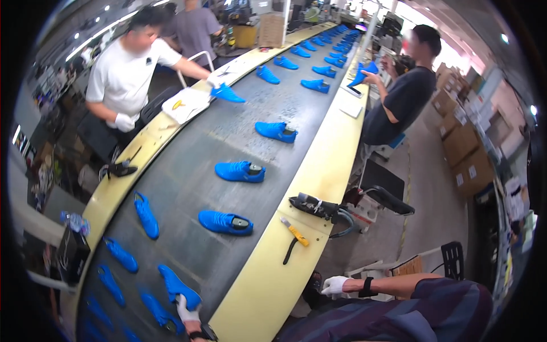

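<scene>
A white glove covers my left hand point(187, 310), its fingers closed on the heel end of a blue shoe point(175, 285) at the near end of the conveyor belt point(188, 188). Just beside it lies another blue shoe point(156, 308). Over by my lap, right of the belt's rim, is my right hand point(335, 286), also gloved, with a black band at the wrist. Its fingers look curled, and I see nothing in them. Three blue shoes point(226, 222) lie in a row up the belt's middle, and several more point(146, 215) line its left side.
A yellow-handled tool point(294, 232) and a black object point(313, 206) lie on the cream right ledge point(256, 285). A co-worker in white point(134, 74) reaches to a shoe point(227, 93) at the left. Another in dark clothes point(401, 91) holds a shoe point(362, 73). A black chair point(384, 182) stands right.
</scene>
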Motion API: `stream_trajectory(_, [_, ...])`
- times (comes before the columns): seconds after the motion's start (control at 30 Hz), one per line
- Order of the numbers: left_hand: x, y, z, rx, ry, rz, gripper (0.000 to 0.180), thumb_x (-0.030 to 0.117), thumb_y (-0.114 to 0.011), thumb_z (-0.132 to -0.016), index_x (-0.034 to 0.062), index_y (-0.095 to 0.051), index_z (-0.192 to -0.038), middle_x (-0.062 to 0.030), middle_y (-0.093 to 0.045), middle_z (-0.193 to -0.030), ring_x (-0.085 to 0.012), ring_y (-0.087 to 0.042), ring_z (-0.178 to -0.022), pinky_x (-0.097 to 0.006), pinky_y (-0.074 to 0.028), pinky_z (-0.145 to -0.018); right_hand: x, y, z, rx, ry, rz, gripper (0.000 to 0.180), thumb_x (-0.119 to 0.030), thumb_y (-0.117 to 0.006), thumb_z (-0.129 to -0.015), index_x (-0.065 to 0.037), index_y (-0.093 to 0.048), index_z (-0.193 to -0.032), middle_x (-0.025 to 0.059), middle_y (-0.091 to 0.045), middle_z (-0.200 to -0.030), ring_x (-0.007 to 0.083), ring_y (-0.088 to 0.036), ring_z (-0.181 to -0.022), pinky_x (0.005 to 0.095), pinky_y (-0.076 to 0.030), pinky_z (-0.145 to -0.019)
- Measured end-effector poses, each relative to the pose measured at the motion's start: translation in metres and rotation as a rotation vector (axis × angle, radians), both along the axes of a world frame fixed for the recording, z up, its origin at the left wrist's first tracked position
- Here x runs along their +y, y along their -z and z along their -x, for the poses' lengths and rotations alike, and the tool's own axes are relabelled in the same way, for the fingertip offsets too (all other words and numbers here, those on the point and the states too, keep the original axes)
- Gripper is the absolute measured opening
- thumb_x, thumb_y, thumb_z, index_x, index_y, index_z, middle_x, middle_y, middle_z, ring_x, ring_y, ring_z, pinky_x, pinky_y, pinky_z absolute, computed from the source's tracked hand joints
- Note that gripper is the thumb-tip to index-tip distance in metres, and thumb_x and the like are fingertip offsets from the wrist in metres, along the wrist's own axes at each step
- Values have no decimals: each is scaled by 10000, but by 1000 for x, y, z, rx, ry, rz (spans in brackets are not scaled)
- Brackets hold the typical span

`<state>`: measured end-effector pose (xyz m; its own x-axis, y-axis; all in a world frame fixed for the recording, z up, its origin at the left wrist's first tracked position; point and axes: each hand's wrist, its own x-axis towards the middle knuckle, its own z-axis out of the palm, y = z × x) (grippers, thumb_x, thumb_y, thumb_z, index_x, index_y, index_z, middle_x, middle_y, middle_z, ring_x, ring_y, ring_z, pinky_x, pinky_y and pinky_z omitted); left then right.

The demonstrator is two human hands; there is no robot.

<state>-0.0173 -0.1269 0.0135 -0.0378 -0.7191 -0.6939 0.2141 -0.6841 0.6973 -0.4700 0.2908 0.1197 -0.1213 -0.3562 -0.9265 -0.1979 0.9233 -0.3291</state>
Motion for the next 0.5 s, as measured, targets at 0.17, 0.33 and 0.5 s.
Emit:
stream_trajectory(0.17, [98, 72, -20, -124, 364, 371, 605, 172, -826, -872, -23, -602, -1399, -123, -695, -1275, -262, -681, -1135, -437, -551, -983, -25, 2, -18, -43, -85, 143, 357, -407, -651, -1004, -59, -730, -1028, 72, -776, -856, 191, -759, -708, 364, -598, -633])
stream_trajectory(0.33, [196, -68, 202, -692, 759, 842, 653, 206, -865, -759, -12, -629, -1328, -293, -713, -1181, -459, -684, -1143, -486, -541, -992, -84, 4, -15, 301, -373, 543, 384, -436, -630, -987, -101, -724, -1153, 203, -758, -1024, 381, -749, -905, 476, -601, -808])
stream_trajectory(0.5, [223, -75, 235, -943, 1014, 797, 771, 326, -841, -867, 67, -464, -1487, -258, -684, -1074, -461, -663, -1039, -572, -535, -900, -159, -29, -43, 494, -395, 912, 337, -386, -726, -939, -89, -705, -1098, 207, -752, -962, 422, -737, -889, 508, -588, -769])
